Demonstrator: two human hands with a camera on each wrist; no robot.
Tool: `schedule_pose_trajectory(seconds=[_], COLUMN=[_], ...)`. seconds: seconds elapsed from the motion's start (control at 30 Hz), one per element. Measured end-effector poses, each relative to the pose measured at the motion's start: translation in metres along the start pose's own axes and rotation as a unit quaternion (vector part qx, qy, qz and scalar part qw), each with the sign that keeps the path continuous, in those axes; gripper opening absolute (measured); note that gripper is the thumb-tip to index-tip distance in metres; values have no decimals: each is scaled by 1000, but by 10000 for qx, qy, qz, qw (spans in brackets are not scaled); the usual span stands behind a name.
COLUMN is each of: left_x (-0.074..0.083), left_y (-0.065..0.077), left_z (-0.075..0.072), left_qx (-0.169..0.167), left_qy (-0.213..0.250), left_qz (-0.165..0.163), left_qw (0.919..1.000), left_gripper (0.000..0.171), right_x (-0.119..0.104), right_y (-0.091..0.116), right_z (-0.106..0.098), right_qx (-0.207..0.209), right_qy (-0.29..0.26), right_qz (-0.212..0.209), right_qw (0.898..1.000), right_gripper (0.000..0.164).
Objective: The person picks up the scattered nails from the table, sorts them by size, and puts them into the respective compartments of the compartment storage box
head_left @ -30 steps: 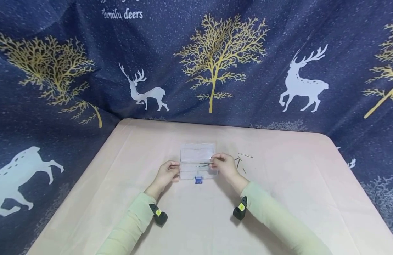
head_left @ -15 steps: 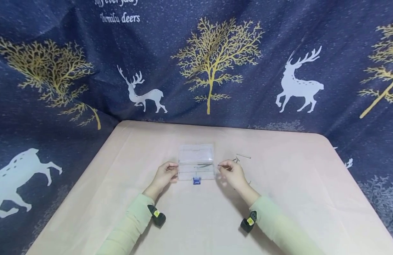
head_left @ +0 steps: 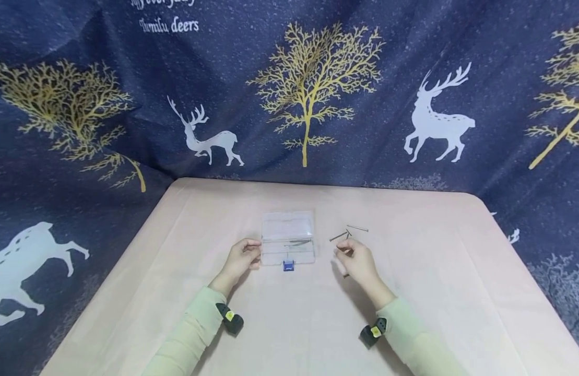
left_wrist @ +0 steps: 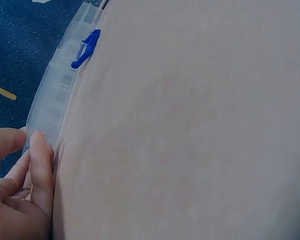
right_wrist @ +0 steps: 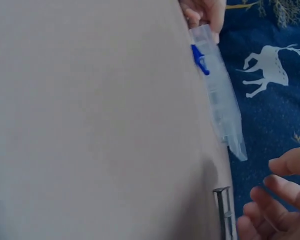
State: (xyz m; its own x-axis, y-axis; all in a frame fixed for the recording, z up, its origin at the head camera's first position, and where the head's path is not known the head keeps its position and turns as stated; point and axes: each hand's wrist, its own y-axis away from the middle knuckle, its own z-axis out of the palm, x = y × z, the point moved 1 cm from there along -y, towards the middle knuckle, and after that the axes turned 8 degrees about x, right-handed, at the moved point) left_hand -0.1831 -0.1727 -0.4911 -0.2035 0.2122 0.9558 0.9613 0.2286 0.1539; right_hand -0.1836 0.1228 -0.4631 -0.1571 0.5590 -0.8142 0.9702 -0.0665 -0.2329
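Observation:
A clear plastic storage box (head_left: 276, 258) with a blue latch (head_left: 288, 266) lies on the table, its lid (head_left: 287, 224) tipped back. My left hand (head_left: 243, 260) holds the box's left end between thumb and fingers, as the left wrist view also shows. A few thin nails (head_left: 298, 242) lie in the box's rear section. Right of the box, my right hand (head_left: 358, 262) hovers by several loose nails (head_left: 338, 236). In the right wrist view its fingers (right_wrist: 285, 192) are relaxed and apart, with nothing between them, close to upright-looking nails (right_wrist: 222, 215).
The table is covered by a pale pink cloth (head_left: 289, 324). Behind it hangs a dark blue curtain (head_left: 364, 151) with deer and trees. A single nail (head_left: 357, 227) lies behind the other loose ones. Each wrist wears a black camera (head_left: 373, 332).
My right hand has let go of nails inside the box and moved right, over to the loose nails. The left hand has stayed at the box's left end.

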Motion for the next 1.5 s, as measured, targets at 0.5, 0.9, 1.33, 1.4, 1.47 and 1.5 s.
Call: schedule_pose_trajectory(seconds=[0.5,0.9,1.33,1.4,1.47,1.5], left_x=[1,-3,-3,-2,-2,-2], left_y=[2,-1,-2,-2,-2,-2], left_z=[0,1,2,2,2,2], left_qx=[58,132,193,181,163,155], left_qy=[0,-9,-63,-62,-53,-51], left_qz=[98,65,16,23,13,11], left_qw=[9999,9999,9998,9998,9999,9999], left_gripper=[26,27,26,26,26,26], right_x=[13,9,4,4,4,4], right_y=[4,8,17,18,20,20], right_z=[-8,-11,-23,-24,-26,-26], right_qx=[-178,-597,-1166,-1252,-1321,-1350], right_qy=[738,1604,2094,2097,2100,2096], right_qz=[145,247,-277,-332,-408,-431], right_qw=[9970,9849,9705,9691,9679,9675], right_gripper=[19,29,20,18,17,17])
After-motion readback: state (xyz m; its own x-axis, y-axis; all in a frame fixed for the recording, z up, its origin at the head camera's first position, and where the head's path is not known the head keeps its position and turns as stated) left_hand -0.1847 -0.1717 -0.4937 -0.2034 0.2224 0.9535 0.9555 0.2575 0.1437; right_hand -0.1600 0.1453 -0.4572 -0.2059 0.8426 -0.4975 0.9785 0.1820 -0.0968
